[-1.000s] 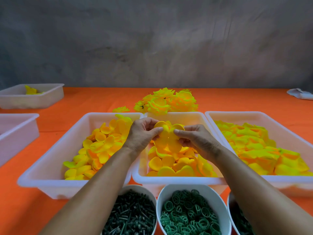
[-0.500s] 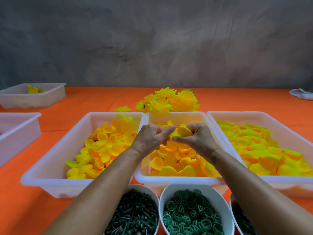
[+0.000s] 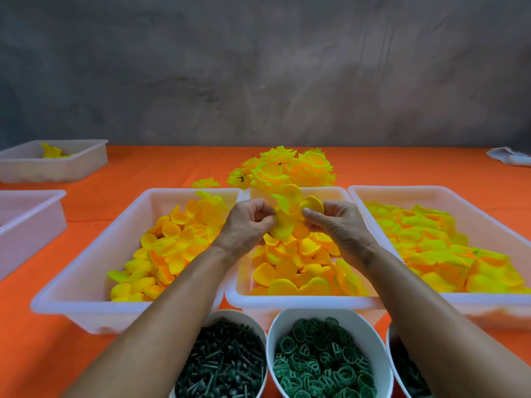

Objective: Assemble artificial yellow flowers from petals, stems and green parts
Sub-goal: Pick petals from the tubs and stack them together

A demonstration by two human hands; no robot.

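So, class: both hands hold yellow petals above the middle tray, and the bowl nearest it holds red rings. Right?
Not quite. The head view shows green rings, not red. The left hand and right hand do hold petals above the middle tray.

Third bowl cut off; contents behind right forearm.

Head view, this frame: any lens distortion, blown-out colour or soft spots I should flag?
Head view: wide-angle bowing, the tray rims curve; the finished flowers and the petals pinched by the left hand and right hand are oversaturated, losing detail; the green rings stay fairly sharp; lighting is even, shadows soft.
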